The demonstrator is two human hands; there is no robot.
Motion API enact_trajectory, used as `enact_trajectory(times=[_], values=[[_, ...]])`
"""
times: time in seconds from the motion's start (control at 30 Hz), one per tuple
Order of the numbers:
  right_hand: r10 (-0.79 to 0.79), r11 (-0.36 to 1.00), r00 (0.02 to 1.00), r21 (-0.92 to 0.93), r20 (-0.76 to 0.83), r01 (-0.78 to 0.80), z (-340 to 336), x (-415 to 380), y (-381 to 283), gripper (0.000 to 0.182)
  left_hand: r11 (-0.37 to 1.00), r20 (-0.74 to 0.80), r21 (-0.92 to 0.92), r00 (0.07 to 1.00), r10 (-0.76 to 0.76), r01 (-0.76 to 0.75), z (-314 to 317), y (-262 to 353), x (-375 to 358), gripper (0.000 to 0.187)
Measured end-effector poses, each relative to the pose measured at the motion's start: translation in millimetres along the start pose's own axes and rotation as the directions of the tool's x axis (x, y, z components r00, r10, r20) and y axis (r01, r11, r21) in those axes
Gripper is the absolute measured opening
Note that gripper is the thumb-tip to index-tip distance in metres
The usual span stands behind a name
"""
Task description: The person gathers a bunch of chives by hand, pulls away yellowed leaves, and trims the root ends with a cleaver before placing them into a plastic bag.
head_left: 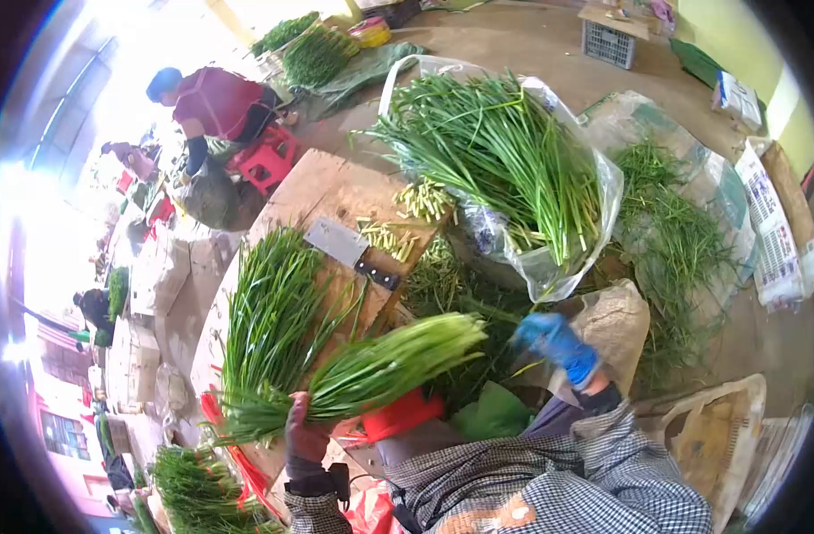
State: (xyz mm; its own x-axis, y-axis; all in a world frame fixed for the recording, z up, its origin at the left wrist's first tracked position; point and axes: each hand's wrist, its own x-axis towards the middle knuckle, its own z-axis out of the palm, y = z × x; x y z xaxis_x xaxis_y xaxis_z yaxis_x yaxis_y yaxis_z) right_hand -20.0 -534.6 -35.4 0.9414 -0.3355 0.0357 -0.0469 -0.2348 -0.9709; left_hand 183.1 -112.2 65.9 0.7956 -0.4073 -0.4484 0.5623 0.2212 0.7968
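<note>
My left hand (307, 434), in a dark glove, is closed around a bunch of garlic chives (393, 360). The bunch tilts up to the right, its pale stem ends pointing toward my right hand (560, 349). That hand wears a blue glove, is smeared by motion, and is apart from the bunch. On the wooden board (313, 182) lies a pile of loose chives (269, 311). A cleaver (337, 242) with a black handle rests beside it, near cut stem ends (389, 238). Red ties (247, 472) hang at the board's near edge.
Beyond the board, a clear plastic bag (603, 191) holds a large heap of chives (496, 156). Trimmed leaves (665, 231) cover a sheet at right. Another person (220, 107) sits on a red stool (269, 158). Tied bunches (198, 489) lie lower left; a crate (609, 44) stands at the back.
</note>
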Motion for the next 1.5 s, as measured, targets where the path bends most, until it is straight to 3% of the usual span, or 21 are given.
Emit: enact_trajectory(times=[0.03,0.17,0.23,0.27,0.3,0.4,0.47,0.6,0.63,0.7,0.73,0.77,0.83,1.0,1.03,1.1,1.17,1.2,1.33,1.4,1.5], values=[[0.147,0.988,0.989,0.048,0.004,-0.147,-16.4,-3.6,-2.8,0.013,0.993,0.004,-0.094,0.997,0.073,-0.072,-3.1,1.0,-5.1,0.028],[0.091,0.986,0.972,0.157,-0.217,-0.057,-36.4,-15.9,7.1,0.020,0.987,0.038,-0.127,0.994,0.105,-0.100,-15.9,-7.0,-22.8,0.026],[0.203,0.959,0.948,-0.145,-0.244,-0.243,-39.1,-18.5,3.0,0.021,0.970,-0.067,-0.171,0.984,0.164,-0.173,-2.4,-15.5,-26.1,0.026],[-0.002,0.958,0.968,-0.276,-0.251,-0.070,-27.2,-14.8,9.9,0.037,0.965,0.014,-0.228,0.990,0.138,-0.132,-7.5,-17.7,-27.2,0.027],[0.054,0.990,0.983,-0.123,-0.175,-0.076,-15.7,-13.1,10.9,0.051,0.956,0.098,-0.280,0.988,0.118,-0.087,-11.8,-20.3,-26.9,0.029],[-0.176,0.963,0.962,-0.240,-0.206,0.125,21.8,8.2,-14.3,0.062,0.945,0.166,-0.288,0.964,0.208,-0.154,6.7,-22.5,-28.8,0.026],[0.065,0.946,0.986,0.324,-0.154,-0.012,40.6,18.0,-30.4,0.058,0.927,0.133,-0.315,0.958,0.255,-0.203,28.9,-23.5,-32.1,0.026],[0.139,0.851,0.981,0.523,-0.139,-0.046,49.2,30.2,-77.3,0.029,0.893,0.082,-0.328,0.932,0.352,-0.308,52.9,-20.4,-25.9,0.030],[0.147,0.855,0.976,0.517,-0.162,-0.043,43.2,32.9,-85.2,0.029,0.902,0.246,-0.373,0.914,0.324,-0.219,59.3,-10.9,-25.8,0.029],[-0.170,0.931,0.932,0.257,-0.321,0.259,28.0,32.2,-93.7,0.019,0.901,0.327,-0.330,0.861,0.389,-0.282,81.6,3.1,-22.2,0.027],[-0.166,0.942,0.897,0.202,-0.411,0.267,21.8,31.2,-97.7,0.013,0.904,0.347,-0.335,0.857,0.381,-0.266,95.3,7.6,-21.1,0.027],[-0.279,0.960,0.824,-0.117,-0.493,0.255,9.1,24.9,-104.8,0.012,0.888,0.360,-0.373,0.840,0.407,-0.271,109.7,11.4,-21.3,0.030],[-0.157,0.867,0.798,0.307,-0.582,0.394,-17.4,13.1,-120.2,0.012,0.868,0.375,-0.415,0.818,0.437,-0.273,140.0,17.8,-22.6,0.033],[-0.191,0.907,0.592,0.090,-0.783,0.411,-97.1,-53.1,-133.4,0.014,0.864,0.662,-0.492,0.600,0.450,-0.106,236.7,-11.2,-7.9,0.043],[-0.172,0.974,0.584,-0.046,-0.793,0.224,-110.2,-73.8,-131.1,0.016,0.865,0.676,-0.494,0.586,0.447,-0.090,240.3,-24.8,-0.8,0.043],[-0.153,0.984,0.548,-0.176,-0.822,0.011,-133.6,-112.9,-114.7,0.018,0.938,0.566,-0.338,0.813,0.137,0.077,240.6,-60.4,19.6,0.035],[-0.264,0.884,0.611,-0.441,-0.746,-0.155,-145.9,-137.1,-80.0,0.021,0.944,0.618,-0.292,0.783,0.067,0.150,234.7,-92.2,39.3,0.032],[-0.043,0.984,0.602,-0.137,-0.797,-0.110,-140.2,-146.8,-97.8,0.022,0.945,0.644,-0.254,0.765,0.005,0.207,228.4,-105.3,44.5,0.029],[-0.009,0.973,0.479,-0.118,-0.878,-0.198,-192.1,-233.3,-18.8,0.022,0.955,0.566,-0.216,0.823,-0.048,0.204,181.5,-121.5,64.3,0.031],[0.028,0.732,0.607,-0.398,-0.794,-0.554,-201.1,-260.1,-5.2,0.031,0.962,0.536,-0.194,0.842,-0.058,0.190,176.4,-115.8,51.8,0.031],[-0.008,0.661,0.654,-0.494,-0.757,-0.564,-172.5,-249.2,-1.5,0.053,0.970,0.530,-0.172,0.846,-0.054,0.170,163.0,-118.2,52.9,0.030]])
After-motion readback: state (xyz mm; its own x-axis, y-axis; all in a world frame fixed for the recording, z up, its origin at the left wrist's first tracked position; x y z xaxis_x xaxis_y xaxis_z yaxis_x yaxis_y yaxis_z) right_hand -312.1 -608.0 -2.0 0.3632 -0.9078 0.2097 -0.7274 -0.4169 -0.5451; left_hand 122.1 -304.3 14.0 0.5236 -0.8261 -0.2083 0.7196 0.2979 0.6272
